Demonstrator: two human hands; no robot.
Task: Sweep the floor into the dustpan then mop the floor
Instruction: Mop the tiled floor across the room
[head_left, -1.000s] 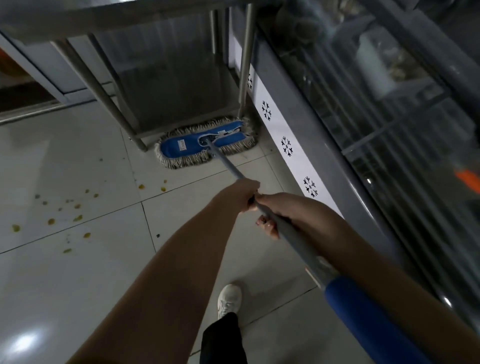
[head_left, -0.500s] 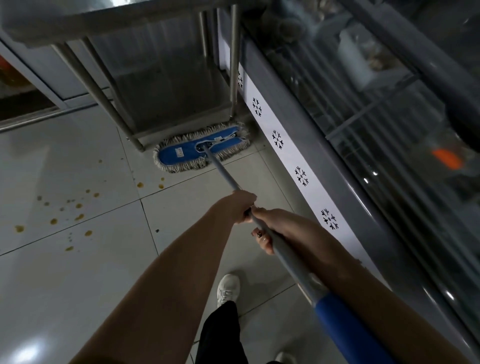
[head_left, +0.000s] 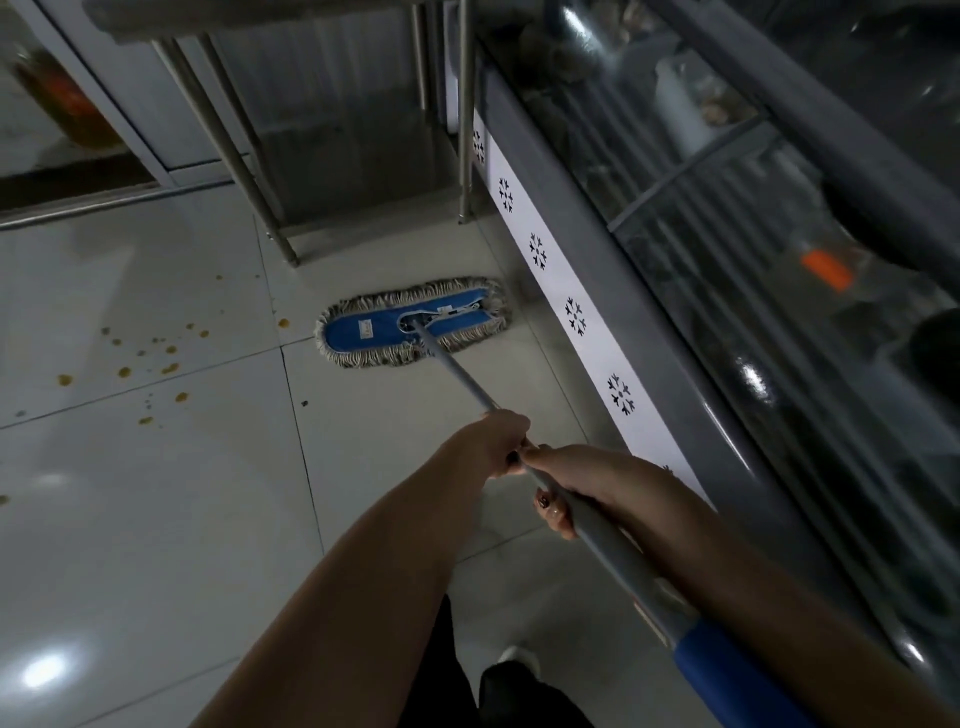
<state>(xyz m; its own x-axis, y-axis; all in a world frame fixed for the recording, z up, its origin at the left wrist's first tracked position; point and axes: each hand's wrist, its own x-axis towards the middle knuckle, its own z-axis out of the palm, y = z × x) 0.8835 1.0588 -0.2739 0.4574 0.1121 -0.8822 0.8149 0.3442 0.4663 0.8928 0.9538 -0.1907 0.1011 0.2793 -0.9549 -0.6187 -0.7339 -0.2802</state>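
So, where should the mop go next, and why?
Probably sweep the mop head left, onto the yellow-brown spots on the tiles. The left hand and right hand both grip the handle, and the mop head lies flat, right of those spots.

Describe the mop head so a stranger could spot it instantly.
Find the long glass display case along the right. On the tiles beside its snowflake-marked base lies the mop head. It alone is a flat blue pad fringed with pale yarn.
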